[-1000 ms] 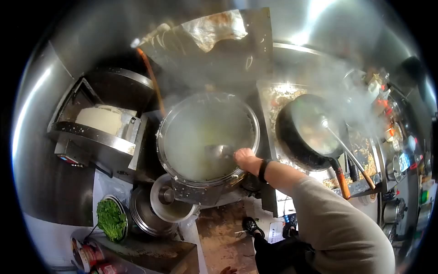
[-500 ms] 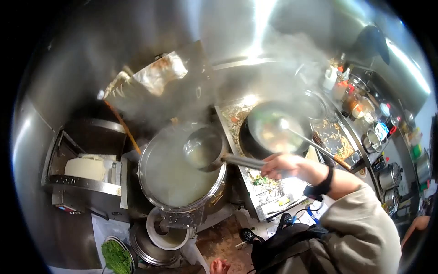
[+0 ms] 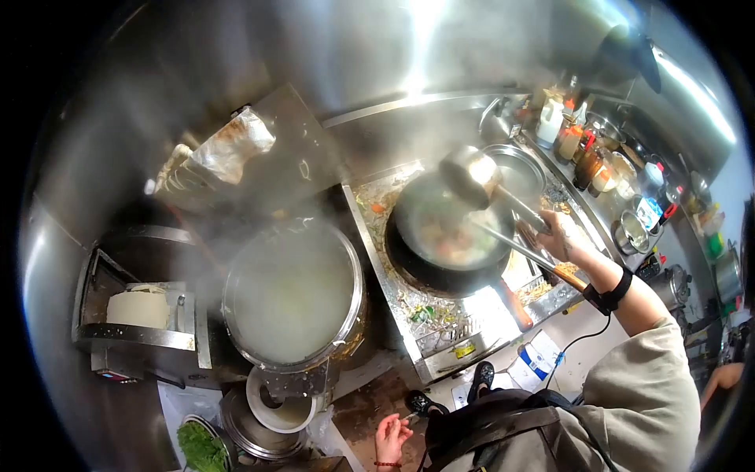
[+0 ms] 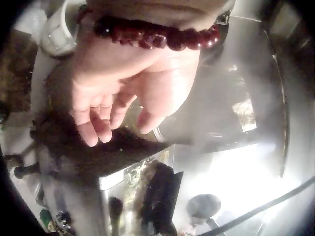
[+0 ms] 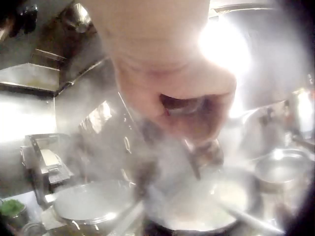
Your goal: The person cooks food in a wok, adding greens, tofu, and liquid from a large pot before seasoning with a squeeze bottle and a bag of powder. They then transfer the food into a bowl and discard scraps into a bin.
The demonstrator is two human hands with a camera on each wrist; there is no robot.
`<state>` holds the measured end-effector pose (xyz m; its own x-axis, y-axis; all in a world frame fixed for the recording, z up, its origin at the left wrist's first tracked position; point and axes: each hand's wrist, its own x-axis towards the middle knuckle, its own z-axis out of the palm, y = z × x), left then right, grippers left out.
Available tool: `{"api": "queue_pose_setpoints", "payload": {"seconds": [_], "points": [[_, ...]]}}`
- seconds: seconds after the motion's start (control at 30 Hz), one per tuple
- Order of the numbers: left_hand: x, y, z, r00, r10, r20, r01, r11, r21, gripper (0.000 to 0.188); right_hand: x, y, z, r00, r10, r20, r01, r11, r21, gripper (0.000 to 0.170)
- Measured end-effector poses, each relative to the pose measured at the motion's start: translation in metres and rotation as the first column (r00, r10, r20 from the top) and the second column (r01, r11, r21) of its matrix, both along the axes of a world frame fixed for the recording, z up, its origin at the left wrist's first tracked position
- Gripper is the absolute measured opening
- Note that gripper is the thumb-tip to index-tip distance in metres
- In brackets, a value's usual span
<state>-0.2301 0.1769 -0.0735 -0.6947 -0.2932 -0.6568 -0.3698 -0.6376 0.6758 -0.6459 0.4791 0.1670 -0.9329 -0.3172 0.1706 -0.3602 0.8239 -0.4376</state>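
Basically, splash and snag are the risks. Head view: right hand (image 3: pixel 560 236) grips the metal ladle (image 3: pixel 472 173) by its handle, bowl canted over the wok's (image 3: pixel 440 280) far edge; can't tell how much is in it. If the wrist rolls fast, or the bowl sits too far out, liquid could land on the stove top (image 3: pixel 377 212). A second ladle (image 3: pixel 521 246) rests in the wok, its wooden handle just beside that forearm; lowering the arm could lever it and fling hot contents. The wok handle (image 3: pixel 515 305) sticks out toward the person, so a sleeve or hip bump could rock the pan. Cable (image 3: pixel 580 337) hanging off the wristband (image 3: pixel 609 295) might catch on either handle. Left wrist view: left hand (image 4: pixel 128 71) holds nothing, fingers loosely bent, beaded bracelet (image 4: pixel 157 40) at the wrist; with it well away from the wok, nothing steadies the pan against a knock. Right wrist view: fingers look wrapped round the ladle handle, but steam and glare blur the detail; can't tell how firm. Wok lies below, in the steam, so scalded or damp, slipping fingers seem plausible.
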Motion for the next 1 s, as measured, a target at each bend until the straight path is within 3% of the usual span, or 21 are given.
{"api": "queue_pose_setpoints", "payload": {"seconds": [0.03, 0.07, 0.17, 0.2, 0.23, 0.33, 0.43, 0.47, 0.5, 0.53, 0.57, 0.6, 0.63, 0.7, 0.77, 0.83, 0.87, 0.93, 1.0], "points": [[0.001, 0.003, 0.002, 0.999, -0.017, 0.031, 0.016, 1.0, 0.014, 0.024, 0.0, 0.003, -0.003, 0.998, -0.019, -0.06, 0.02, 1.0, 0.007, 0.034], [-0.007, 0.007, 0.033, 0.996, -0.025, 0.083, 0.023, 0.999, 0.029, 0.025, 0.0, 0.005, -0.004, 0.992, -0.039, -0.119, 0.041, 0.999, 0.013, 0.035], [0.005, 0.007, 0.02, 0.993, 0.026, -0.117, -0.017, 0.997, 0.081, 0.022, 0.012, -0.002, 0.016, 0.994, -0.013, 0.112, 0.038, 0.974, -0.224, 0.034], [0.009, 0.004, 0.015, 0.984, 0.055, -0.167, -0.031, 0.989, 0.141, 0.024, 0.019, -0.008, 0.024, 0.941, -0.004, 0.339, 0.142, 0.913, -0.382, 0.032], [0.018, -0.004, 0.001, 0.99, 0.041, -0.137, -0.028, 0.995, 0.098, 0.024, 0.023, -0.014, 0.027, 0.897, 0.068, 0.436, 0.174, 0.854, -0.49, 0.03], [0.036, -0.024, -0.039, 0.996, 0.014, -0.083, -0.022, 0.995, -0.096, 0.024, 0.052, -0.059, 0.048, 0.82, 0.143, 0.555, 0.2, 0.836, -0.511, 0.039], [0.022, -0.036, -0.014, 0.99, 0.143, 0.005, -0.143, 0.988, -0.053, 0.025, 0.059, -0.108, 0.027, 0.86, 0.2, 0.47, -0.056, 0.952, -0.303, 0.045], [0.019, -0.043, -0.012, 0.996, 0.084, -0.008, -0.084, 0.993, -0.077, 0.025, 0.066, -0.134, 0.027, 0.923, 0.174, 0.342, -0.155, 0.984, -0.083, 0.046], [0.014, -0.046, -0.006, 0.996, 0.082, -0.026, -0.083, 0.994, -0.075, 0.025, 0.059, -0.145, -0.012, 0.943, 0.271, 0.195, -0.264, 0.963, -0.059, 0.047], [0.009, -0.046, 0.002, 0.996, 0.077, -0.044, -0.08, 0.994, -0.072, 0.026, 0.054, -0.16, -0.034, 0.944, 0.304, 0.126, -0.321, 0.936, 0.147, 0.047], [0.003, -0.047, 0.009, 0.996, 0.071, -0.062, -0.076, 0.995, -0.07, 0.026, 0.06, -0.174, -0.031, 0.946, 0.324, 0.02, -0.318, 0.912, 0.261, 0.048], [0.001, -0.046, 0.009, 0.997, 0.077, -0.013, -0.078, 0.994, -0.072, 0.026, 0.064, -0.181, -0.011, 0.918, 0.393, 0.045, -0.383, 0.855, 0.349, 0.049], [0.0, -0.044, 0.01, 0.997, 0.079, 0.003, -0.078, 0.994, -0.072, 0.026, 0.059, -0.184, -0.018, 0.879, 0.463, -0.113, -0.383, 0.828, 0.41, 0.048], [0.002, -0.035, 0.009, 0.996, 0.083, 0.04, -0.08, 0.994, -0.073, 0.027, 0.043, -0.16, -0.018, 0.839, 0.512, -0.183, -0.369, 0.784, 0.5, 0.048], [0.009, -0.02, -0.002, 0.999, 0.046, 0.024, -0.044, 0.994, -0.101, 0.026, 0.032, -0.11, 0.012, 0.866, 0.477, -0.15, -0.367, 0.81, 0.457, 0.052], [0.019, -0.004, -0.021, 1.0, -0.015, -0.016, 0.013, 0.987, -0.161, 0.027, 0.011, -0.044, 0.013, 0.907, 0.372, -0.196, -0.242, 0.843, 0.48, 0.057], [0.015, 0.008, -0.013, 0.999, 0.009, 0.032, -0.005, 0.992, -0.129, 0.026, 0.004, -0.011, 0.022, 0.899, 0.341, -0.274, -0.198, 0.875, 0.441, 0.061], [0.014, 0.031, -0.021, 0.999, 0.03, 0.021, -0.025, 0.979, -0.201, 0.025, -0.021, 0.043, 0.033, 0.946, 0.175, -0.272, -0.03, 0.885, 0.464, 0.061], [0.018, 0.057, -0.036, 0.996, 0.085, -0.002, -0.083, 0.966, -0.247, 0.024, -0.078, 0.102, 0.004, 0.942, 0.077, -0.327, 0.101, 0.863, 0.495, 0.051]]}}
